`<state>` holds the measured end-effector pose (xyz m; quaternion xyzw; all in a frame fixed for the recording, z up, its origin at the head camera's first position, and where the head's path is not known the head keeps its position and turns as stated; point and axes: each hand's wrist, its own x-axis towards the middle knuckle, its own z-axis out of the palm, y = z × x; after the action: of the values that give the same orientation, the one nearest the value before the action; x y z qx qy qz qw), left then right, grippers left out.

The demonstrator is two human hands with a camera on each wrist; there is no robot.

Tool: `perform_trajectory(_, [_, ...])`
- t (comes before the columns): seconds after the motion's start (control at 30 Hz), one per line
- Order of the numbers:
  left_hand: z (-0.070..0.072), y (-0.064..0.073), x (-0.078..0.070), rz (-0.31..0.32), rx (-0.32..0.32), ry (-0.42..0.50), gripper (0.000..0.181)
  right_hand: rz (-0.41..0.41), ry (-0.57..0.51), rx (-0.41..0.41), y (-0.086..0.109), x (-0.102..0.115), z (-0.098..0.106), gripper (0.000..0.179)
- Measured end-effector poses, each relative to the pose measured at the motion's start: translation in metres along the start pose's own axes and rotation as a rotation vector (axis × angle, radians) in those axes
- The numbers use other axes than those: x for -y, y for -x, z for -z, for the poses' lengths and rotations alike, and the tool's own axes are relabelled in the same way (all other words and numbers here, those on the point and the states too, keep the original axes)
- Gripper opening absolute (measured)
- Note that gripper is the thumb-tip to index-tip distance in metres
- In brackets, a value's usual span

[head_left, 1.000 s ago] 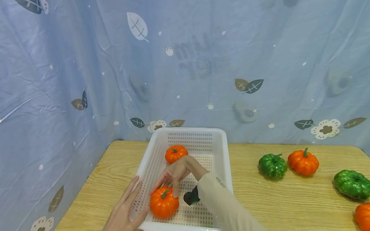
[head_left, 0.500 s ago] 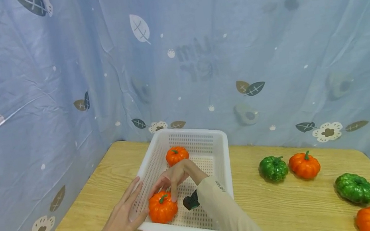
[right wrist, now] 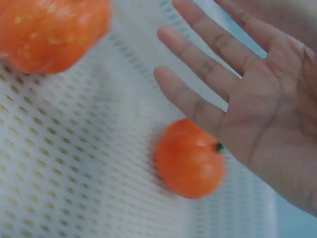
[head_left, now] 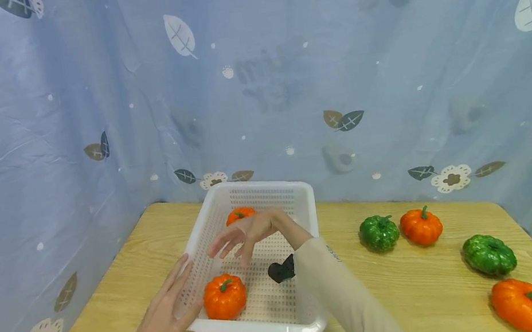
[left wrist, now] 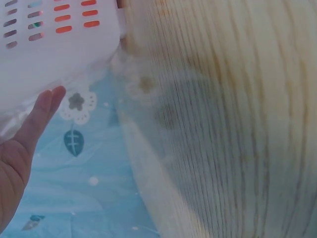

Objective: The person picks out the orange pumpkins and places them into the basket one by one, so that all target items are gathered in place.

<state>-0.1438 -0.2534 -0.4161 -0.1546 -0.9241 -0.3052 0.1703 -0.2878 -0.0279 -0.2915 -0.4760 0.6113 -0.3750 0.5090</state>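
- Basket of white perforated plastic (head_left: 245,328) is stood on the pale wood-grain table (head_left: 422,292); in its near left corner a glossy, ribbed orange pumpkin with a green stem (head_left: 225,298) is seated, with a similar far orange pumpkin (head_left: 240,213) partly hidden.
- Right hand (head_left: 251,235): held above the basket between both pumpkins, fingers loosely spread, nothing pinched.
- Left hand (head_left: 170,303): laid at the left rim, fingers straight, nothing gripped.
- The near pumpkin could be rolled if it were brushed by either hand, its underside being rounded.
- The far pumpkin could be knocked, since it is partly screened by the right hand.
- The basket could be dragged askew if the rim were caught by the cream sleeve (head_left: 344,298).
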Motion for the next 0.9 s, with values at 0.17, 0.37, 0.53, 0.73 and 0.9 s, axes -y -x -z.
perform_trajectory(0.17, [0.0, 0.001, -0.001, -0.014, -0.011, 0.001, 0.064, 0.104, 0.083, -0.002, 0.0, -0.05, 0.045, 0.07])
perform_trajectory(0.37, [-0.001, 0.0, 0.0, -0.011, -0.011, -0.01, 0.065, 0.235, 0.068, -0.124, 0.066, -0.059, 0.033, 0.068])
perform_trajectory(0.53, [-0.002, 0.001, 0.001, -0.013, -0.028, -0.01, 0.065, 0.276, -0.012, -0.261, 0.109, -0.086, 0.006, 0.065])
perform_trajectory(0.73, [-0.004, -0.001, 0.002, -0.033, -0.036, 0.001, 0.066, 0.374, -0.065, -0.422, 0.164, -0.118, -0.039, 0.058])
perform_trajectory(0.9, [-0.003, 0.001, 0.002, -0.029, -0.034, -0.005, 0.067, 0.372, -0.079, -0.518, 0.207, -0.142, -0.075, 0.056])
